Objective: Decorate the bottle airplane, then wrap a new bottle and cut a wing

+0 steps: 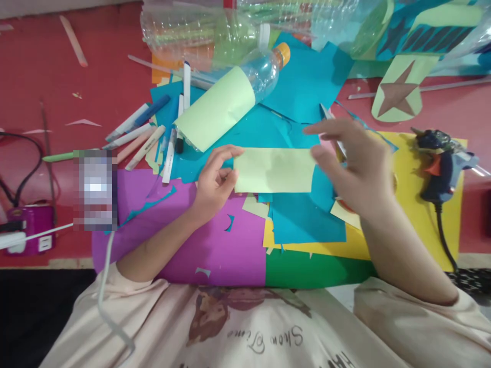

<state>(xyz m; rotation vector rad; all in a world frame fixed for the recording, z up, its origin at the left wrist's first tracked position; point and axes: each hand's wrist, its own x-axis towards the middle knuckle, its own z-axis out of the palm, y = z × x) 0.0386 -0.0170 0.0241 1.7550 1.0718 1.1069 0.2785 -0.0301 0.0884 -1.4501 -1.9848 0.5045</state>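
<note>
My left hand (217, 180) pinches the left end of a pale green paper strip (274, 171), which stretches out to the right over blue paper (307, 220). Just off the strip's right end, my right hand (355, 161) is raised with thumb and fingers apart, slightly blurred, holding nothing. Beyond the strip lies a clear plastic bottle (266, 76) with an orange cap, tilted on its side. A pale green paper sleeve (218, 110) wraps round its body. Partly behind my right hand, a pointed metal blade (326, 112) shows; the rest of that tool is hidden.
Several markers (149, 115) lie at the left, near a blurred-out phone (95, 190) with a white cable. At the right, a glue gun (443, 171) rests on yellow paper (408, 204). More plastic bottles (180, 30) line the back. Purple paper (230, 255) covers the near side.
</note>
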